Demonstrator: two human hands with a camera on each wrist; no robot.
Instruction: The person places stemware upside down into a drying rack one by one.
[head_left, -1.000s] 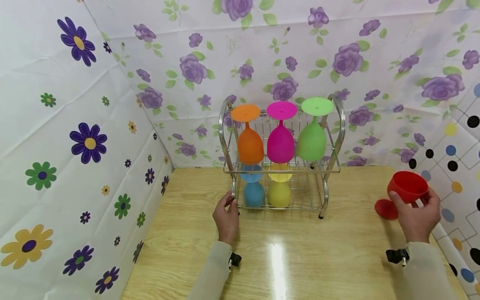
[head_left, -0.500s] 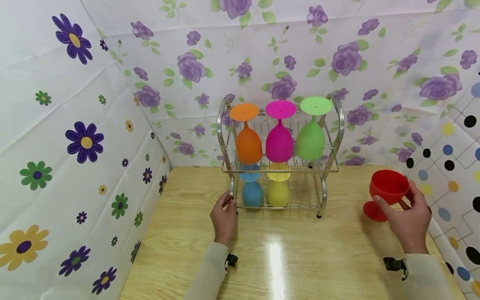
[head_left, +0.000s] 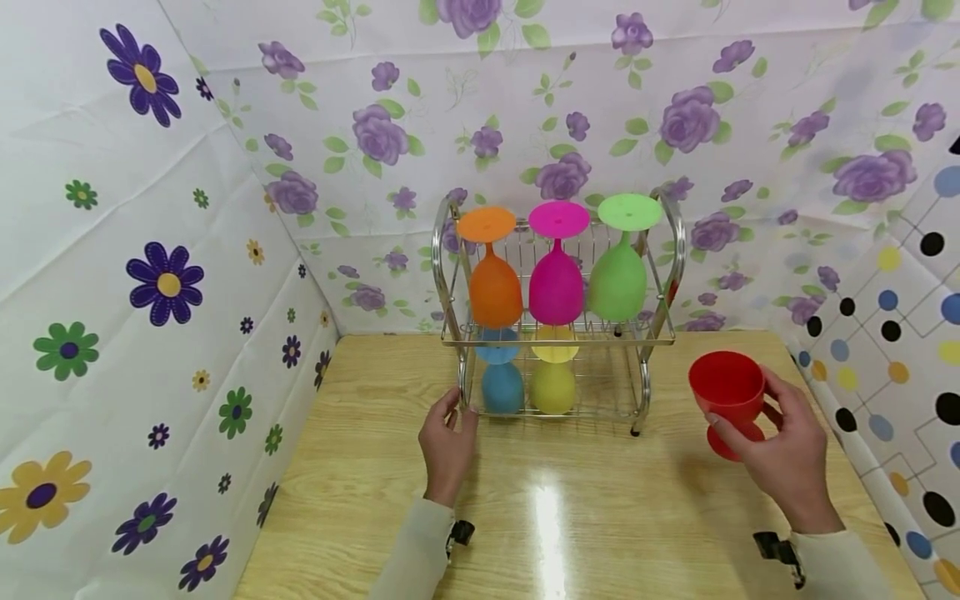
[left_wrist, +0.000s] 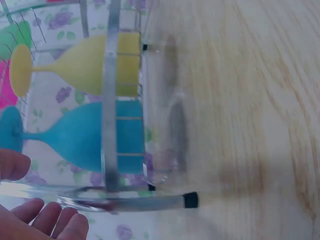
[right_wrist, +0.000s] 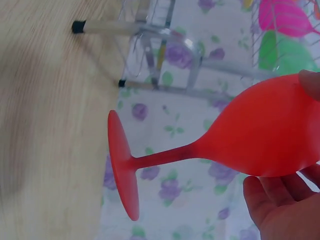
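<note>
My right hand [head_left: 787,454] holds a red plastic goblet [head_left: 727,385] by its bowl, upright with a slight tilt, over the right part of the table. In the right wrist view its stem and round foot [right_wrist: 122,165] point to the table side. My left hand [head_left: 447,454] is at the left leg of a two-tier chrome rack [head_left: 645,392], thumb and fingers apart on either side of the tube [left_wrist: 90,192]. Upside down on the upper tier stand an orange goblet [head_left: 495,292], a magenta goblet [head_left: 556,290] and a green goblet [head_left: 618,283]. Below are a blue goblet [head_left: 502,387] and a yellow goblet [head_left: 553,387].
The rack stands on a wooden table [head_left: 360,533] near a flowered cloth backdrop [head_left: 465,100]. Patterned cloths border the table at left [head_left: 225,350] and right [head_left: 892,358]. The lower tier's right section shows bare wires beside the yellow goblet.
My right hand has carried the red goblet leftward and toward me, closer to the rack. My left hand stays by the rack's left leg, its thumb and fingers spread slightly wider.
</note>
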